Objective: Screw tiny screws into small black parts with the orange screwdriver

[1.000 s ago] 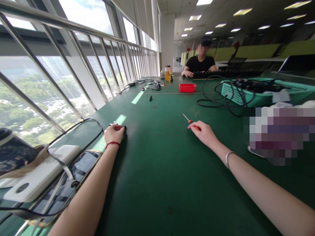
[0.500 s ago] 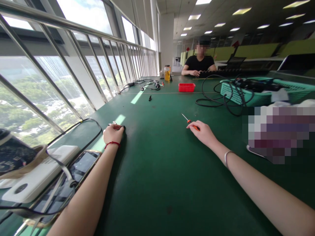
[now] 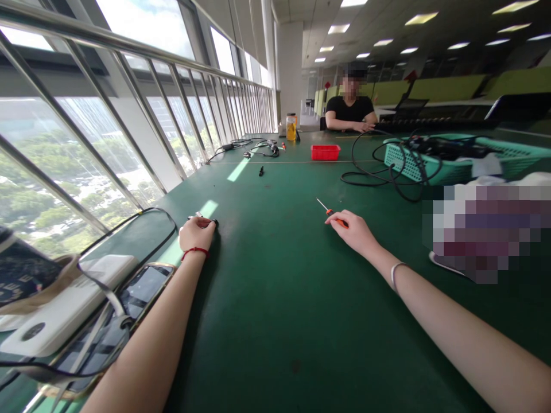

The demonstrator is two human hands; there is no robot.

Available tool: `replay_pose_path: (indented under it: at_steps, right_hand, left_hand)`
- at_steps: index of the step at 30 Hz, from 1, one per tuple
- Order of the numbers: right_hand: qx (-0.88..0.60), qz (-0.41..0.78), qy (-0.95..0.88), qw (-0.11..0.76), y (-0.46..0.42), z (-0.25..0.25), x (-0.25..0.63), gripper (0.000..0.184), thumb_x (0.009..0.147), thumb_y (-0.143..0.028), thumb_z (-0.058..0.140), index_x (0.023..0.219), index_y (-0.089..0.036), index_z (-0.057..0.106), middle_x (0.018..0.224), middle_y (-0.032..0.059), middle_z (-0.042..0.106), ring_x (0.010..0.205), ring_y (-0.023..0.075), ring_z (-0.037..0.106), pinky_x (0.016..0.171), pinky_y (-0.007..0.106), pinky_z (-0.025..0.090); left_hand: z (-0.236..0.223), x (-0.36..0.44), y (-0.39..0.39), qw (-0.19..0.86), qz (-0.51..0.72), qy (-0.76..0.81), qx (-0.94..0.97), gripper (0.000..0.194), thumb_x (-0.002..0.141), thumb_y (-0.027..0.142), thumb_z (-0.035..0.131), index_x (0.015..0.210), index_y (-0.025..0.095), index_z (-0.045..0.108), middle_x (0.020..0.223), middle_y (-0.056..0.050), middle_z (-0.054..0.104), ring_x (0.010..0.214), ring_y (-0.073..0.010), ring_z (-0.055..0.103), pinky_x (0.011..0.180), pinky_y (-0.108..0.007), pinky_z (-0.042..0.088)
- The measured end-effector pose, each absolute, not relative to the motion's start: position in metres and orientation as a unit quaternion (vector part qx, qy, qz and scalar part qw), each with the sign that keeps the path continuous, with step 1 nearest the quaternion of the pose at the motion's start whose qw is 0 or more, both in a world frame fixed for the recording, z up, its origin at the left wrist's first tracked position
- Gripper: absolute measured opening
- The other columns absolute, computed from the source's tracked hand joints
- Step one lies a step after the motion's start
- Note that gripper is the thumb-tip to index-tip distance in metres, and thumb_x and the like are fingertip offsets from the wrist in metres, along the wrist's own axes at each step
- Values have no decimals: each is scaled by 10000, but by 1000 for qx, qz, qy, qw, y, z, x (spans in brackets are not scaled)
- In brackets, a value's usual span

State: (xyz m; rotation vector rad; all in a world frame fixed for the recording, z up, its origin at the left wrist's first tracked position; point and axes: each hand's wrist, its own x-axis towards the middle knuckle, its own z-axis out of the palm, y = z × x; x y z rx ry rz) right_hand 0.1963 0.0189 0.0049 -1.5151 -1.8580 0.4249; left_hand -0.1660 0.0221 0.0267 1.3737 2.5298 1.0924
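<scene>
My left hand (image 3: 196,234) rests low over the green table (image 3: 258,298), fingers closed round a small black part (image 3: 216,222). Only its dark end shows past the fingertips, and a bit of metal peeks out behind the hand; the rest is hidden. On the other side my right hand (image 3: 353,230) grips an orange-and-black screwdriver (image 3: 337,220). Its thin metal shaft points away to the upper left, apart from anything else. Farther up the table, between the two hands, lies another small black piece (image 3: 261,171).
Near my left forearm lie a phone (image 3: 146,287), a white power bank (image 3: 73,304) and cables. Ahead are a red tray (image 3: 325,152), a jar (image 3: 291,129) and tangled leads (image 3: 269,148). A green basket (image 3: 456,166) overflows with cables at right; a person (image 3: 349,109) sits opposite.
Both my hands keep their places and their holds. Across the table, the person has shifted slightly and moved their hands toward the right of the view.
</scene>
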Motion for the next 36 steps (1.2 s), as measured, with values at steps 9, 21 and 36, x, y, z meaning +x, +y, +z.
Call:
replay_pose_path:
  at_steps: [9,21,36]
  right_hand:
    - [-579,166,-715,354,20,4,196,238,822,-289,459,847,-210,682,888,51,610,725,171,554,643,314,418]
    - [-539,145,-695,453,15,4,192,302,739,-235,552,1040,-204,556,881,51,615,656,157,546,616,300,455]
    - [-474,67,-676,561,-12,77,188,190,734,-344,624,766,-232,474,673,-10,529,600,132,502,547,251,431]
  left_hand:
    - [25,-168,24,32,349,823,447,328,686,324,606,951,155,701,971,-86,720,970,-265,649,876,-357,493]
    - [20,-152,25,40,319,770,552,251,760,351,579,889,192,723,898,-57,731,905,-235,658,802,-316,501]
    - [10,17,6,158,274,453,834,189,781,183,579,902,222,719,914,-28,683,908,-190,598,851,-316,485]
